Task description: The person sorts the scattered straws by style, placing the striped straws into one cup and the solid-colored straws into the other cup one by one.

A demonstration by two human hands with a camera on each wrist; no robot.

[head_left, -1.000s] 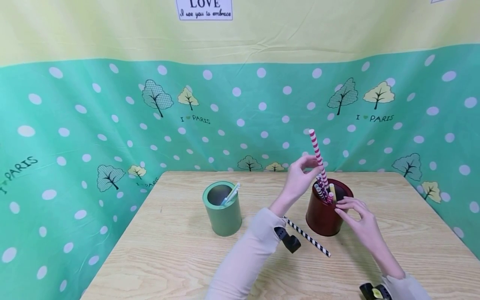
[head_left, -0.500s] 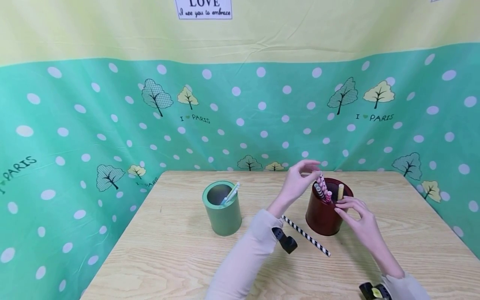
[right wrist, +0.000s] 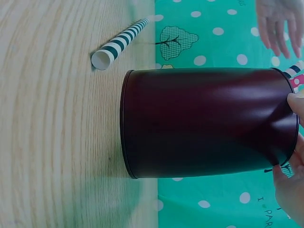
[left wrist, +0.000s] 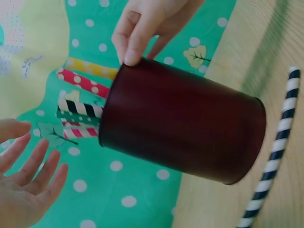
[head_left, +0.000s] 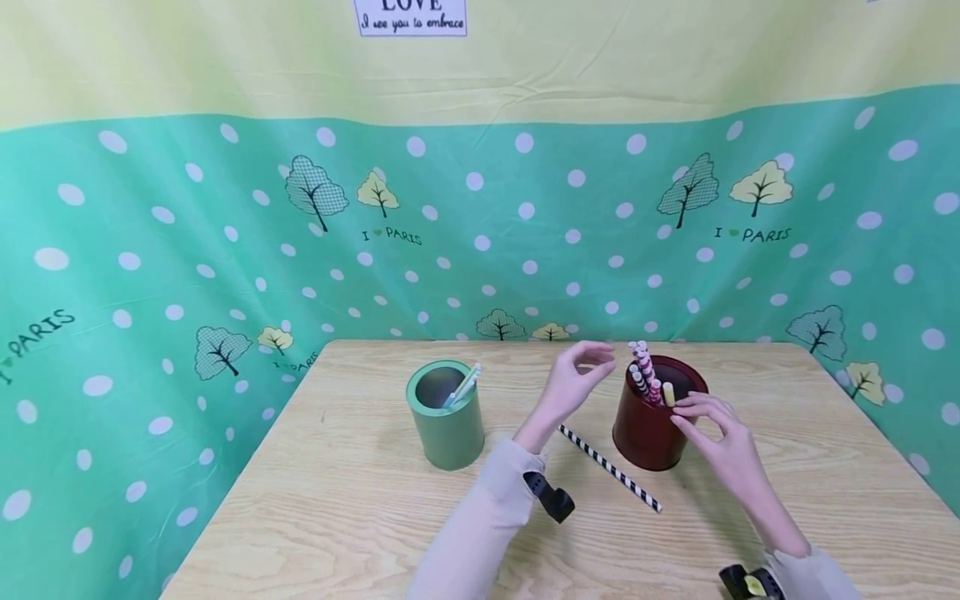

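Observation:
A dark red cylindrical cup (head_left: 648,437) stands upright on the table. Several patterned paper straws (head_left: 647,371) stick out of it, leaning left, while a yellow dotted straw (left wrist: 92,68) leans apart from them. My right hand (head_left: 716,425) holds the cup's rim at the right, its thumb outside the wall. To the left of the straws, my left hand (head_left: 573,383) hovers with relaxed fingers spread, holding nothing. The left wrist view shows a gap between this hand (left wrist: 31,185) and the straw ends.
A green cup (head_left: 447,429) with a few pale straws (head_left: 463,387) stands left of the left arm. One black-and-white striped straw (head_left: 611,468) lies on the wooden table (head_left: 322,500) before the red cup. Behind hangs a patterned cloth (head_left: 450,250).
The tall pink-striped straw has gone down into the red cup. My left hand has let go and drawn back left. The right hand has stayed at the rim; the yellow straw has shifted.

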